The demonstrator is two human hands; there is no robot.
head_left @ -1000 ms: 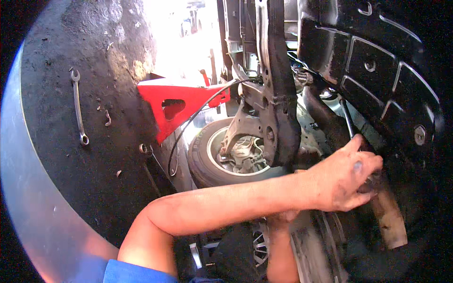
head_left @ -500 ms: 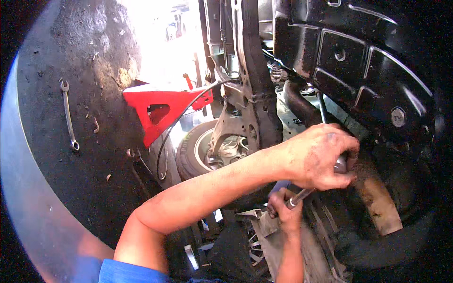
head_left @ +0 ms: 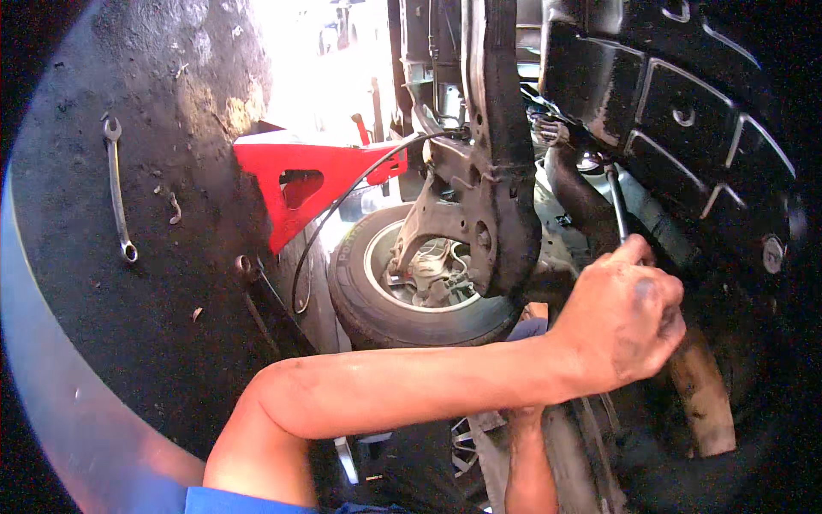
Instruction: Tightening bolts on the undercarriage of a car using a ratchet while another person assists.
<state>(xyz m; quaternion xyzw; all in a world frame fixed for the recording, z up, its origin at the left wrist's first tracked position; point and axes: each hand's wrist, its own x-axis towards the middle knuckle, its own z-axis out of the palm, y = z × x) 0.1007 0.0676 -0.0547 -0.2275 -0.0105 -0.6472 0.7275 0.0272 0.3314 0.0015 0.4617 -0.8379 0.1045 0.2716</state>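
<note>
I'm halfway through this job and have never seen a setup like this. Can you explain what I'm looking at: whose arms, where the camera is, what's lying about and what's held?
There is no machine here, just a person's bare arms. The view looks down from the left of two fisheye cameras worn on the head, so straight edges bend. The left hand is closed around the lower part of a metal extension bar. The right forearm rises from the lower edge; its hand is hidden behind the left forearm. On the dark, stained surface at left lies a combination wrench. Around the middle are a red metal bracket and a wheel, apparently beneath a vehicle.
</note>
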